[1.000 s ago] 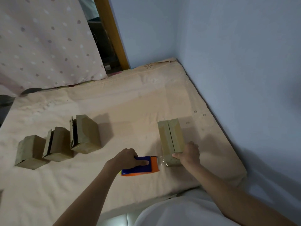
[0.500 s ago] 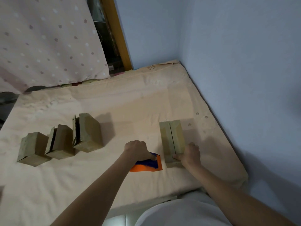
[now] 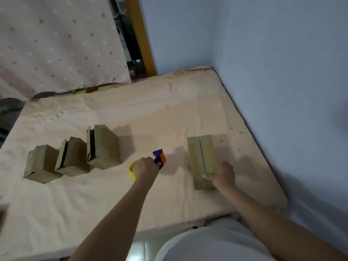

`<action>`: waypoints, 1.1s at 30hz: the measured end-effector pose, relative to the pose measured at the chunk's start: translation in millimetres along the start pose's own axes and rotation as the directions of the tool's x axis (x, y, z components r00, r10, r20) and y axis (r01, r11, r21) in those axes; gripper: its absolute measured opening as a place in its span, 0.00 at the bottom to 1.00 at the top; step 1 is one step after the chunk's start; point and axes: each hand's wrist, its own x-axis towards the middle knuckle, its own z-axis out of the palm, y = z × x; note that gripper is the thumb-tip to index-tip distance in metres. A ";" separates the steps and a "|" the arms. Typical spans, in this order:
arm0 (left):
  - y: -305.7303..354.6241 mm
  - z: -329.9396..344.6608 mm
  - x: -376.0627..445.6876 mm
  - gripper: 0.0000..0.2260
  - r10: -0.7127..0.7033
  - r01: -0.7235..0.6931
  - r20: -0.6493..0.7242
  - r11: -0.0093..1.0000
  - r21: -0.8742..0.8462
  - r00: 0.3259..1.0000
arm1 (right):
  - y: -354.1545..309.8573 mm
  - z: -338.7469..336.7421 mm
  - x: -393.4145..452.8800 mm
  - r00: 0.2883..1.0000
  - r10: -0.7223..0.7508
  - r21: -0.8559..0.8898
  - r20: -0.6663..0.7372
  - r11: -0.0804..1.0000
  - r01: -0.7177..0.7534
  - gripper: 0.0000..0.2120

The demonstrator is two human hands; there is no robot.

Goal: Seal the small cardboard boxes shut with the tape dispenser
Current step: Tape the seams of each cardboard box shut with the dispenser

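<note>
Queued boxes (image 3: 72, 157): three in a row at the left of the bed (image 3: 169, 110), flaps not taped – a careless sweep could topple them
Left hand (image 3: 145, 167): gripping the tape dispenser (image 3: 159, 157), held between the row and the target box; a slack grip may skew the tape
Target box (image 3: 202, 159): right of centre, seam exposed
Right hand (image 3: 223, 175): fingers curled over the box's near end – soft bedding may let it shift
</note>
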 end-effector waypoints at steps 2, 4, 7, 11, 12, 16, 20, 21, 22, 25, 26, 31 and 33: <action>3.7 20.0 -1.8 0.19 -0.016 0.019 0.045 0.996 -0.084 0.999 | 0.8 0.0 0.4 1.000 0.000 -0.004 -0.008 1.000 0.000 0.39; 7.3 38.7 -5.0 0.18 0.003 0.005 0.088 0.995 -0.098 0.996 | 1.0 -0.4 -0.6 1.000 0.009 -0.006 0.002 1.000 -0.009 0.40; 15.0 54.8 -19.2 0.19 0.037 -0.016 0.152 0.990 -0.139 0.988 | 1.0 -1.7 -1.2 1.000 0.007 0.002 0.018 1.000 -0.007 0.40; 23.1 66.8 -32.9 0.19 -0.048 0.063 0.059 0.950 -0.305 0.997 | 1.9 -3.3 -2.9 0.999 -0.023 0.005 0.024 1.000 0.023 0.38; 28.5 68.6 -35.0 0.16 -0.043 0.055 0.039 0.913 -0.404 0.998 | 1.4 -3.6 -3.3 0.999 -0.032 0.003 0.027 0.999 0.032 0.36; 54.0 70.5 -52.6 0.07 0.154 0.282 0.334 0.285 -0.916 0.930 | 0.5 -4.1 -2.1 0.999 0.002 0.039 0.039 0.999 -0.004 0.38; 61.2 75.1 -64.3 0.05 0.339 0.516 0.479 -0.023 -0.856 0.810 | 1.6 -3.1 -2.7 0.999 0.001 0.047 0.035 0.999 -0.003 0.37; 61.1 76.3 -64.0 0.04 0.332 0.528 0.481 -0.062 -0.847 0.811 | 1.8 -3.2 -3.2 0.999 0.002 0.050 0.032 0.999 -0.004 0.38; 60.9 77.8 -62.1 0.05 0.318 0.535 0.485 -0.092 -0.840 0.815 | 2.0 -3.4 -3.2 1.000 0.003 0.053 0.030 0.999 -0.005 0.38; 59.4 81.6 -58.0 0.05 0.319 0.545 0.478 -0.165 -0.822 0.818 | 2.5 -3.9 -3.1 0.999 0.011 0.069 0.039 0.997 -0.014 0.37; 58.9 82.5 -57.5 0.04 0.331 0.549 0.472 -0.196 -0.812 0.817 | 2.3 -4.0 -2.6 0.999 0.013 0.074 0.042 0.997 -0.016 0.37; 63.4 84.7 -58.2 0.03 0.289 0.529 0.459 -0.246 -0.812 0.840 | 0.7 -5.2 -1.8 0.998 0.039 0.074 0.051 0.996 -0.043 0.39; 68.4 88.4 -59.0 0.04 0.244 0.528 0.474 -0.261 -0.808 0.846 | 0.4 -5.5 -2.0 0.998 0.041 0.069 0.051 0.997 -0.045 0.40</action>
